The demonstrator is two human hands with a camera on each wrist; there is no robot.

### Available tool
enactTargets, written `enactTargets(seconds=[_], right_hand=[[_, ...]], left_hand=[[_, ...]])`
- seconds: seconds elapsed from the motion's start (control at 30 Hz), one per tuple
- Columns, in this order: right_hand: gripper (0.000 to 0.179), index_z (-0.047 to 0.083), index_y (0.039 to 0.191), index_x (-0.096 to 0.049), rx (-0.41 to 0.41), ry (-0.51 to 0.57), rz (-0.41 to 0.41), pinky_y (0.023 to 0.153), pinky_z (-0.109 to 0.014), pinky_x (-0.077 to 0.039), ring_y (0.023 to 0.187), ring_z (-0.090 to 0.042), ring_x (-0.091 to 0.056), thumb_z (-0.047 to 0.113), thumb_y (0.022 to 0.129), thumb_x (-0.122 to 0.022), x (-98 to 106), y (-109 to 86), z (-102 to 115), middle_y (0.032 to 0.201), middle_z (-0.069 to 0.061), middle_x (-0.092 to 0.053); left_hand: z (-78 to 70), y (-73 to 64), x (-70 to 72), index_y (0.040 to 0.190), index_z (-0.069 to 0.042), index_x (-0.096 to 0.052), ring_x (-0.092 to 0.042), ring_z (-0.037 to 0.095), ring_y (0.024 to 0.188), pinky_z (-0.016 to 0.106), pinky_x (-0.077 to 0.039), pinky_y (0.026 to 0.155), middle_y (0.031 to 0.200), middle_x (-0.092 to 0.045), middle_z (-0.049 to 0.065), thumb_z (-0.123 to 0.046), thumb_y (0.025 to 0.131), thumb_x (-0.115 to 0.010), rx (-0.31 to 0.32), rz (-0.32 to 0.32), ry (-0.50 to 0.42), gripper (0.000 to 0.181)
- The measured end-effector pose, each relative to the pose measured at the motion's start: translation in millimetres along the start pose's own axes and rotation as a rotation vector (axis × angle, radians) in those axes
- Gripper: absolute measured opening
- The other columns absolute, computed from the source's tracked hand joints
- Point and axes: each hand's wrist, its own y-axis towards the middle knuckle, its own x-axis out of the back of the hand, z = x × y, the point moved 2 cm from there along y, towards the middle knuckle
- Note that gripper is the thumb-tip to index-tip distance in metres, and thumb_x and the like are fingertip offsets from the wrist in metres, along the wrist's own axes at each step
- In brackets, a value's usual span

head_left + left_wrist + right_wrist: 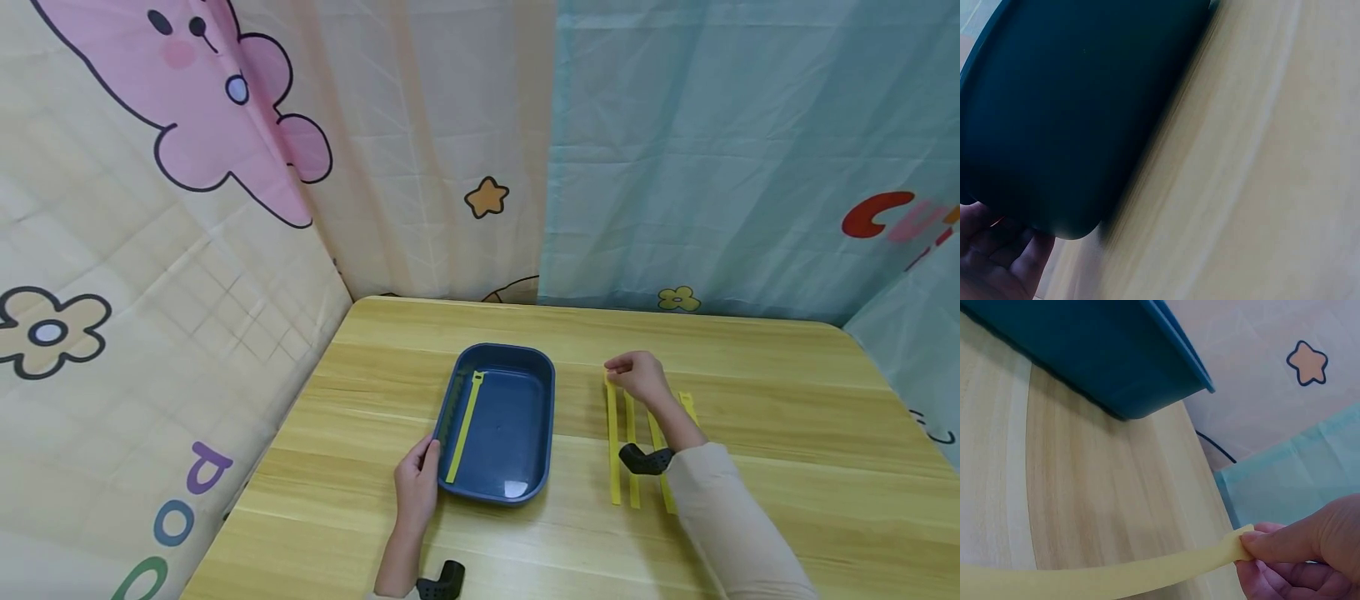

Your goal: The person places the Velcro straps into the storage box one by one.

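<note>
A dark blue plastic tray (517, 417) stands on the table, and my left hand (417, 483) grips its near-left rim, thumb on top. In the left wrist view, that hand's fingers (1007, 247) curl below the rim. One flat yellow strap (465, 425) with a slotted head lies lengthwise along the tray's left side. Right of the tray, my right hand (640, 377) pinches the far end of another yellow strap between thumb and fingers. The right wrist view shows this held strap (1147, 575) stretching leftward, slightly bowed.
Several more yellow straps (631, 450) lie side by side on the wooden table (360, 400), partly under my right forearm. Printed curtains (420, 133) hang behind and left of the table. Each wrist wears a black camera (647, 460).
</note>
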Motion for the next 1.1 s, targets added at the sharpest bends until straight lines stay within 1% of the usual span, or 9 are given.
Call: enactTargets(seconds=[0.1, 0.33, 0.47, 0.73, 0.93, 1.03, 1.1], right_hand=[[0.023, -0.012, 0.106, -0.061, 0.011, 0.029, 0.007, 0.068, -0.033, -0.048, 0.083, -0.028, -0.057, 0.001, 0.087, -0.06, 2, -2.7, 0, 0.092, -0.02, -0.061], [0.024, -0.012, 0.106, -0.061, 0.026, 0.046, 0.001, 0.066, -0.03, -0.048, 0.081, -0.027, -0.058, 0.001, 0.086, -0.061, 4, -5.8, 0, 0.089, -0.018, -0.063], [0.025, -0.012, 0.107, -0.061, 0.032, 0.071, 0.0, 0.067, -0.031, -0.048, 0.083, -0.027, -0.058, 0.002, 0.086, -0.062, 7, -8.2, 2, 0.09, -0.018, -0.064], [0.027, -0.012, 0.109, -0.06, 0.04, 0.136, 0.009, 0.075, -0.037, -0.049, 0.084, -0.023, -0.058, 0.002, 0.086, -0.062, 11, -11.4, 6, 0.093, -0.018, -0.064], [0.027, -0.013, 0.11, -0.059, 0.048, 0.158, 0.023, 0.08, -0.044, -0.047, 0.086, -0.024, -0.058, 0.002, 0.087, -0.061, 13, -14.2, 8, 0.096, -0.019, -0.063], [0.027, -0.012, 0.11, -0.06, 0.061, 0.169, 0.017, 0.079, -0.042, -0.048, 0.086, -0.024, -0.059, 0.002, 0.087, -0.061, 14, -16.5, 10, 0.096, -0.019, -0.064], [0.027, -0.011, 0.11, -0.06, 0.074, 0.174, 0.011, 0.077, -0.038, -0.049, 0.086, -0.024, -0.059, 0.003, 0.087, -0.061, 15, -17.9, 13, 0.096, -0.018, -0.064]], left_hand=[[0.3, -0.1, -0.3, 0.108, 0.018, -0.057, -0.057, 0.032, 0.092, 0.019, -0.045, 0.072, 0.103, -0.061, 0.028, 0.001, 0.091, -0.051, 0.0, -0.003, 0.004, 0.025], [-0.8, -1.1, -0.6, 0.109, 0.018, -0.058, -0.057, 0.033, 0.094, 0.02, -0.045, 0.074, 0.104, -0.06, 0.029, 0.001, 0.092, -0.051, 0.003, -0.002, 0.009, 0.025], [-1.3, -1.1, -0.6, 0.109, 0.018, -0.057, -0.056, 0.034, 0.095, 0.019, -0.045, 0.074, 0.105, -0.06, 0.03, 0.0, 0.092, -0.051, 0.005, 0.001, 0.006, 0.026], [1.8, 0.3, -0.2, 0.11, 0.018, -0.057, -0.057, 0.028, 0.092, 0.018, -0.045, 0.073, 0.105, -0.06, 0.029, 0.0, 0.092, -0.051, -0.01, 0.003, 0.01, 0.026], [2.7, 0.4, -0.2, 0.11, 0.017, -0.058, -0.057, 0.029, 0.092, 0.017, -0.044, 0.073, 0.105, -0.06, 0.029, 0.0, 0.092, -0.051, -0.01, -0.001, 0.002, 0.026], [1.2, 0.1, 0.1, 0.11, 0.017, -0.057, -0.057, 0.032, 0.094, 0.017, -0.044, 0.073, 0.105, -0.06, 0.029, -0.001, 0.092, -0.052, -0.01, 0.0, -0.004, 0.026], [1.2, 0.2, 0.3, 0.11, 0.018, -0.057, -0.057, 0.033, 0.094, 0.017, -0.044, 0.073, 0.105, -0.06, 0.029, -0.001, 0.092, -0.051, -0.021, 0.004, -0.007, 0.026]])
